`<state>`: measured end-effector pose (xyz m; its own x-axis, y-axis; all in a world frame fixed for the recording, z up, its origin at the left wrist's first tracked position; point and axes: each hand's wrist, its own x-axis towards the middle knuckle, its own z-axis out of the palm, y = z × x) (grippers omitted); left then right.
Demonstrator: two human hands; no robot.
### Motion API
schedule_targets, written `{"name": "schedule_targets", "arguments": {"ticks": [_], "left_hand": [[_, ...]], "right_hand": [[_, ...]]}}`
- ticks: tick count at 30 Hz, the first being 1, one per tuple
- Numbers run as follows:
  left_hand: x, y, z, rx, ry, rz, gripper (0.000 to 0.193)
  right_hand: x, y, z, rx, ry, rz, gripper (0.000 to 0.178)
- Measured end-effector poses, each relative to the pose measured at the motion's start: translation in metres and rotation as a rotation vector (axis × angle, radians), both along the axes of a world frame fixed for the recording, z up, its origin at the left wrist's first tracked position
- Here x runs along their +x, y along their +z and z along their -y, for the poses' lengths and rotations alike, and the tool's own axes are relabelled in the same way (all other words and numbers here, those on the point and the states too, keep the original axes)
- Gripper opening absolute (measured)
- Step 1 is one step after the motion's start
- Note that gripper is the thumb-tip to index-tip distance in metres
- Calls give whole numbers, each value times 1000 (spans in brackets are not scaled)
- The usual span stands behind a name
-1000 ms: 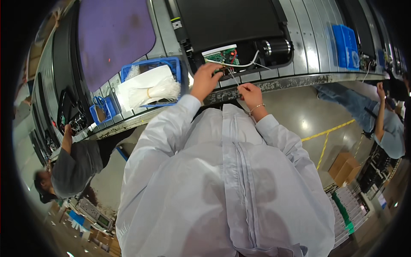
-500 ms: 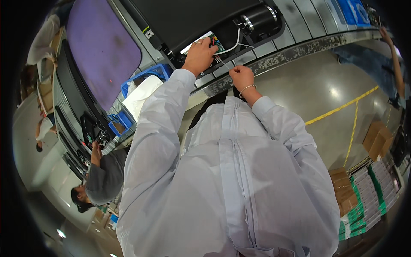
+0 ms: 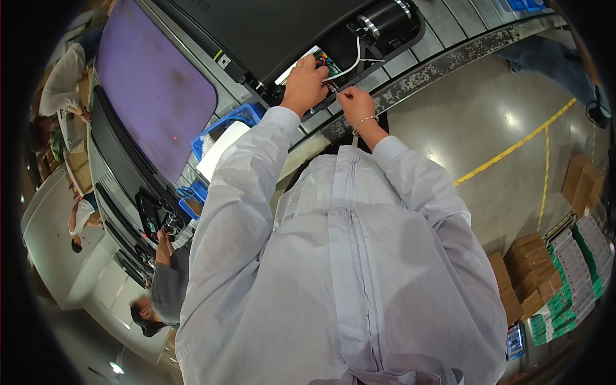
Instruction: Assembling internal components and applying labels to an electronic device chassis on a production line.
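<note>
A long black machine with an exposed motor, looking like a treadmill base, lies on the roller line. In its near end a green circuit board shows coloured wires and a white cable. My left hand is closed over the wiring beside the board; the palm hides part of what it grips. Just right of it, at the frame's near edge, my right hand pinches its fingertips. Half a second ago a thin pale strip ran from that pinch to the wiring; hardly any of it shows now.
A purple surface lies left of the machine. Blue bins and a white sheet stand by the line's edge. A co-worker in a dark shirt works farther left. Cardboard boxes stand on the floor at right.
My right hand has moved left and up, closer to the machine and my left hand. My left hand stays on the wiring. The whole view has shifted slightly.
</note>
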<state>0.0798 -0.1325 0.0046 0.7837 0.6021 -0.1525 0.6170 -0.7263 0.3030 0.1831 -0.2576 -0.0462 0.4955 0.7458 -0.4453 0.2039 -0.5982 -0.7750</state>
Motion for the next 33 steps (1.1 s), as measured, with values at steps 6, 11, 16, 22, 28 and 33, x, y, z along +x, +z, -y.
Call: {"name": "schedule_targets", "arguments": {"ticks": [6, 11, 16, 22, 28, 33], "left_hand": [[-5, -6, -2, -15, 14, 72, 26], [-12, -12, 1, 13, 11, 143, 26], [-17, -16, 0, -1, 28, 193, 26], [-23, -15, 0, -89, 107, 273, 19], [-53, -26, -6, -452, 370, 450, 17], [-45, -29, -10, -356, 260, 285, 15]], "right_hand": [[-1, 11, -13, -25, 134, 149, 37], [9, 15, -35, -59, 247, 279, 43], [30, 17, -89, -483, 401, -357, 41], [48, -8, -109, -705, 519, -759, 41], [46, 17, -103, -637, 449, -794, 44], [47, 13, -96, -582, 394, -851, 45]]}}
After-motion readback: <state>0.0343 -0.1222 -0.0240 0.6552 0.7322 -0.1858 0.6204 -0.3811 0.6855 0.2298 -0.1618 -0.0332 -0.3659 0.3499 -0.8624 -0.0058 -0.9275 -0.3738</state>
